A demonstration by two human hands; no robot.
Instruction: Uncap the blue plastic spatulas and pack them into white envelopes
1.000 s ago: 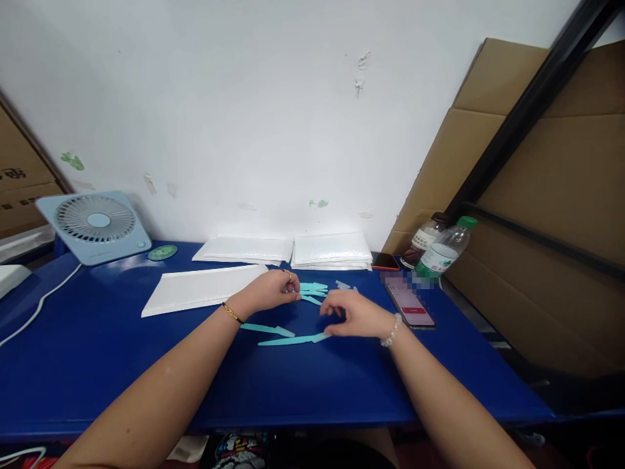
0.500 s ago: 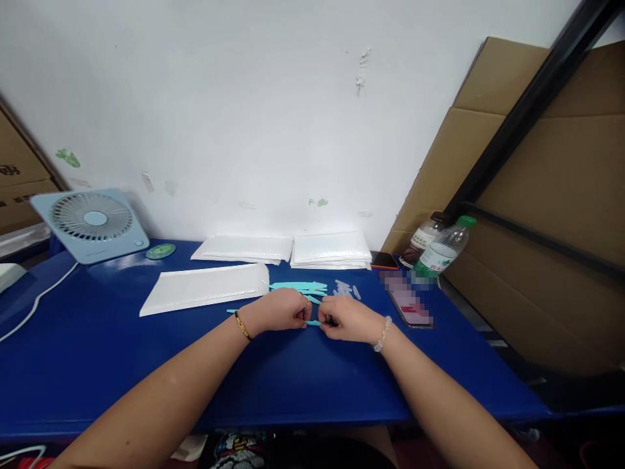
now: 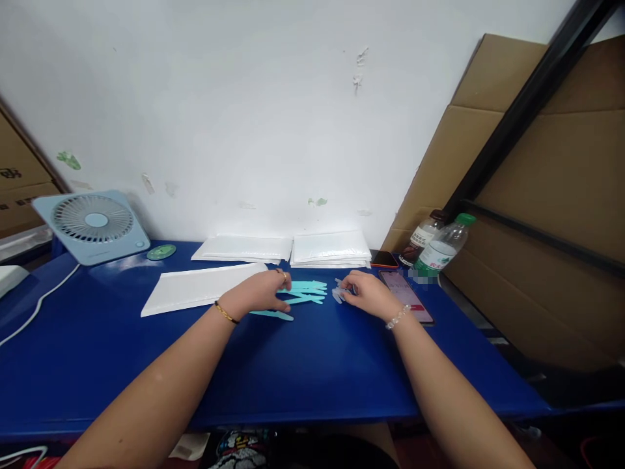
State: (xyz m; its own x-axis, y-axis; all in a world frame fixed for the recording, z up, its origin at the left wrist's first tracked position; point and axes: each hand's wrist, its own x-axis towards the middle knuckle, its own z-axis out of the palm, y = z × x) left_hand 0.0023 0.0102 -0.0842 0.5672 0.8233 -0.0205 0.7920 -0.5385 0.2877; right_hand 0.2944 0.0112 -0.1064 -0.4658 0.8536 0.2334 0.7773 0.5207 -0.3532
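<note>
My left hand (image 3: 263,290) hovers over the left end of a pile of slim turquoise sticks (image 3: 310,293), shaped like eyebrow razors. Its thumb and fingers are apart, with nothing visibly held. A single turquoise stick (image 3: 278,316) lies in front of the pile, partly behind that hand. At the small heap of clear plastic caps (image 3: 337,295), my right hand (image 3: 370,293) is closed in a pinch on one cap, though its fingers partly hide it. A white padded envelope (image 3: 190,288) lies left of the sticks, one end behind my left hand.
Two stacks of white padded envelopes (image 3: 244,249) rest against the wall. On the right are a phone (image 3: 415,306), a dark device with a red edge (image 3: 385,259) and two bottles (image 3: 442,251). A blue fan (image 3: 95,225) and a green disc (image 3: 161,252) sit on the blue table (image 3: 303,378).
My hands have moved apart from a turquoise stick they held together. That stick now lies on the table, my left hand has opened leftward, and my right hand has reached the clear caps.
</note>
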